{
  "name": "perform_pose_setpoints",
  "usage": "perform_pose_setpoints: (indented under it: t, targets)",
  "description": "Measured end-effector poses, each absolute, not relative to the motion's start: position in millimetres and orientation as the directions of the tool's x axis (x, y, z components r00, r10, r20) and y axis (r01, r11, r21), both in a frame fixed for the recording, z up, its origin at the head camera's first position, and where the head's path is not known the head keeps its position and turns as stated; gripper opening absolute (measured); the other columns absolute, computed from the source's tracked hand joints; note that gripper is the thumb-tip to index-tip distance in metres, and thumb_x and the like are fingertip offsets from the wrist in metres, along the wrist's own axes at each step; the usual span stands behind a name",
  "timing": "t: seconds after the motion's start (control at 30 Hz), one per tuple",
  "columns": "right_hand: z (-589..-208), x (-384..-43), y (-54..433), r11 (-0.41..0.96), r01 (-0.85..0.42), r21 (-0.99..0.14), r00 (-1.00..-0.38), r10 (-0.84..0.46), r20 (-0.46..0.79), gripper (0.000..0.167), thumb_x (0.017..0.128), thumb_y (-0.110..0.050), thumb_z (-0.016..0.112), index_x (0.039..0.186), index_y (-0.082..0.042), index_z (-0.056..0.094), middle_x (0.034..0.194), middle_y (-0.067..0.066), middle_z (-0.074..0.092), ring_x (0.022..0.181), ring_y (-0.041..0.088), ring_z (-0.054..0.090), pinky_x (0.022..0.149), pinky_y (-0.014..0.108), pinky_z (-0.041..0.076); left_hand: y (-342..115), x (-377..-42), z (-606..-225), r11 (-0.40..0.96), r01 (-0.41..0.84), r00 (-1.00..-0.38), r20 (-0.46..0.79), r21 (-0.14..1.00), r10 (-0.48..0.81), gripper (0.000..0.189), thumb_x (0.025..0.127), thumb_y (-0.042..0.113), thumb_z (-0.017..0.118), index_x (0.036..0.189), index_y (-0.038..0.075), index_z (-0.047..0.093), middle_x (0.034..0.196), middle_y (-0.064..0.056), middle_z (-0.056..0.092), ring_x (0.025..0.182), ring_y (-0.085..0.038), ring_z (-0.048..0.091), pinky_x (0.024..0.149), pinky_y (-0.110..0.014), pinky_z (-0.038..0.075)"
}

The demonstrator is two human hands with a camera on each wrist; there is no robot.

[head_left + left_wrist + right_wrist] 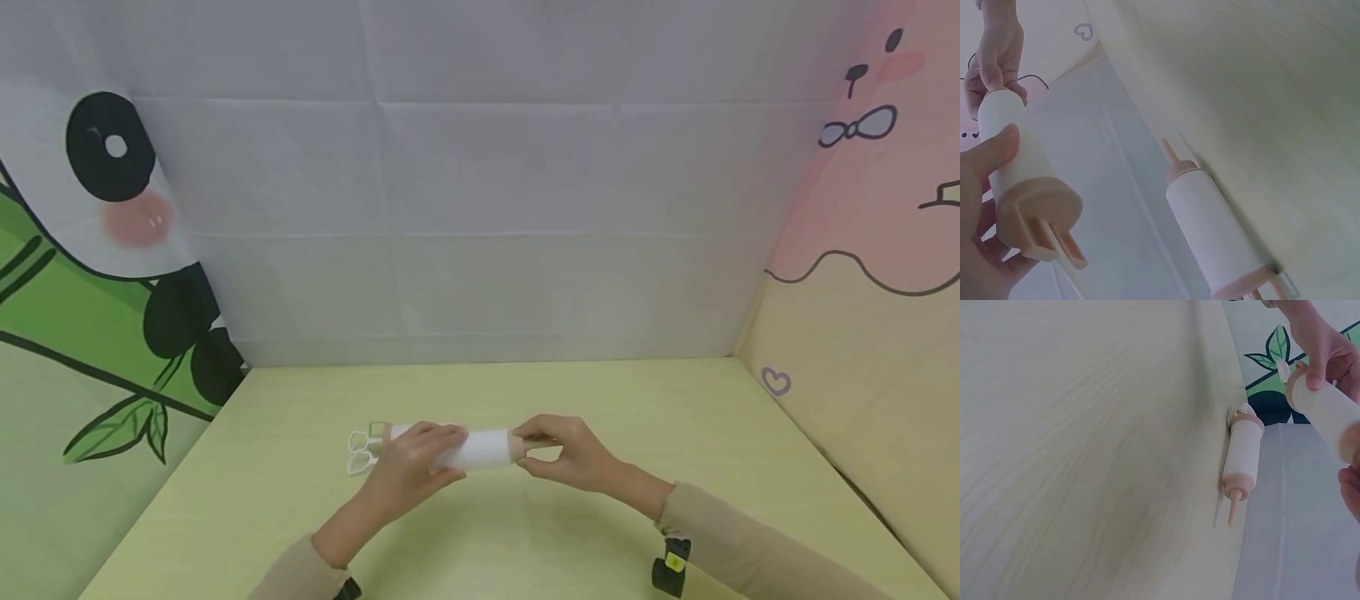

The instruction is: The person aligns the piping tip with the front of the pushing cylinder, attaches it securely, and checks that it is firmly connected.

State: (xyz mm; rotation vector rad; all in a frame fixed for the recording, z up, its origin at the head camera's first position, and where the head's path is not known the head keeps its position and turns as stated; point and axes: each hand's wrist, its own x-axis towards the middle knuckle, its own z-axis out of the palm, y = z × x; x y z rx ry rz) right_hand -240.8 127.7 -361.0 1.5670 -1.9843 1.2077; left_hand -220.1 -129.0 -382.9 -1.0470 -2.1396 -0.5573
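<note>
A white syringe [483, 450] with a beige cap at each end lies level between both hands. My left hand [408, 471] grips its barrel, fingers wrapped around one side and thumb on the other. At the narrow end, my right hand [566, 454] pinches the beige tip between thumb and fingers. In the left wrist view, the beige flange [1041, 212] with two prongs and a thin white rod [1067, 265] faces the camera. A second syringe of the same kind [1243, 453] rests on the table, its slim beige nozzle [1234, 509] pointing right in the head view.
The pale yellow table [637, 396] meets a grey-white cloth backdrop [480, 208] at its far edge. Cartoon-printed sheets flank both sides, with a panda [112, 192] at left and a pink figure [870, 192] at right. A dark strapped device [671, 571] hangs at the right wrist.
</note>
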Motion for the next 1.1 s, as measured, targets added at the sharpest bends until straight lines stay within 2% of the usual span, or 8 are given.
perform_pose_setpoints:
  t: [0.2,0.27,0.37,0.5,0.73,0.9,1.1]
  targets:
    - [-386.5,-251.6,130.8,0.112,-0.871,-0.478,-0.425,-0.661,0.618,0.033,0.073,0.004,0.071,0.104,-0.001,0.059,0.096,0.011,0.063,0.084,0.018,0.064,0.068,0.028,0.054,-134.5,-218.6,-383.9,0.569,0.806,-0.506,0.689,0.163,0.519,0.051,0.057,0.019,0.083,0.102,0.006,0.065,0.101,-0.008,0.067,0.084,-0.021,0.062,0.064,-0.03,0.054]
    - [-392.0,-253.2,131.9,0.128,-0.865,-0.485,-0.436,-0.672,0.599,0.033,0.076,-0.001,0.071,0.107,-0.004,0.059,0.099,0.008,0.063,0.086,0.016,0.063,0.07,0.026,0.054,-136.7,-218.3,-384.6,0.575,0.798,-0.527,0.672,0.18,0.52,0.05,0.057,0.019,0.083,0.102,0.007,0.065,0.099,-0.008,0.067,0.083,-0.021,0.062,0.064,-0.03,0.054]
    - [-395.9,-253.8,133.3,0.138,-0.873,-0.468,-0.428,-0.676,0.6,0.035,0.077,-0.006,0.071,0.109,-0.005,0.058,0.102,0.007,0.063,0.089,0.018,0.062,0.072,0.026,0.053,-141.0,-217.8,-385.5,0.59,0.78,-0.567,0.635,0.209,0.525,0.048,0.058,0.02,0.083,0.101,0.009,0.064,0.096,-0.006,0.067,0.083,-0.019,0.061,0.065,-0.032,0.053]
    - [-393.9,-252.3,136.3,0.17,-0.892,-0.418,-0.416,-0.668,0.617,0.038,0.074,-0.003,0.073,0.109,-0.003,0.057,0.101,0.009,0.062,0.088,0.025,0.061,0.073,0.024,0.052,-149.0,-216.8,-386.3,0.619,0.745,-0.63,0.564,0.248,0.533,0.045,0.061,0.019,0.082,0.1,0.01,0.063,0.093,-0.005,0.066,0.082,-0.019,0.06,0.065,-0.033,0.053]
    - [-367.1,-234.1,141.8,0.203,-0.891,-0.407,-0.435,-0.64,0.633,0.038,0.067,0.007,0.074,0.101,0.004,0.057,0.094,0.014,0.062,0.083,0.029,0.061,0.068,0.031,0.054,-166.8,-218.0,-394.5,0.686,0.676,-0.718,0.45,0.27,0.53,0.039,0.063,0.017,0.081,0.097,0.009,0.065,0.09,-0.004,0.065,0.081,-0.02,0.059,0.068,-0.033,0.051]
    - [-362.7,-231.0,147.6,0.227,-0.883,-0.41,-0.454,-0.631,0.629,0.038,0.067,0.007,0.074,0.101,0.004,0.058,0.093,0.015,0.062,0.082,0.031,0.06,0.069,0.029,0.053,-177.6,-219.9,-397.3,0.715,0.646,-0.752,0.386,0.27,0.534,0.038,0.063,0.018,0.081,0.096,0.008,0.066,0.091,-0.005,0.066,0.081,-0.021,0.061,0.069,-0.034,0.051]
    - [-367.1,-233.3,153.7,0.234,-0.879,-0.415,-0.464,-0.62,0.633,0.038,0.067,0.007,0.074,0.101,0.003,0.058,0.094,0.014,0.062,0.083,0.029,0.06,0.069,0.027,0.053,-188.2,-222.3,-402.3,0.729,0.625,-0.772,0.364,0.28,0.522,0.039,0.061,0.017,0.081,0.095,0.005,0.066,0.092,-0.006,0.067,0.082,-0.024,0.062,0.071,-0.037,0.051]
